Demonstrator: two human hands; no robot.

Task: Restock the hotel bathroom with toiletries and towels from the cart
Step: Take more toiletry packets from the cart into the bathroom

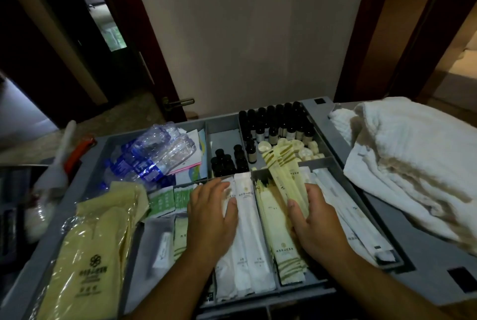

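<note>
Two hands work in the tray [426, 255]: the left hand [211, 216] lies flat on white packets [247, 232], probably steadying them; at its 3 o'clock the right hand [315, 224] grips cream packets [281, 172] to lift.

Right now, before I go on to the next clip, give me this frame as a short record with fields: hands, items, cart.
setting: cart with a divided tray of toiletries
left hand: rests flat on white packets, fingers straight
right hand: grips a bundle of cream packets, tilted up out of their slot
back of tray: dark bottles
left of tray: water bottles
right side: folded white towels
</note>
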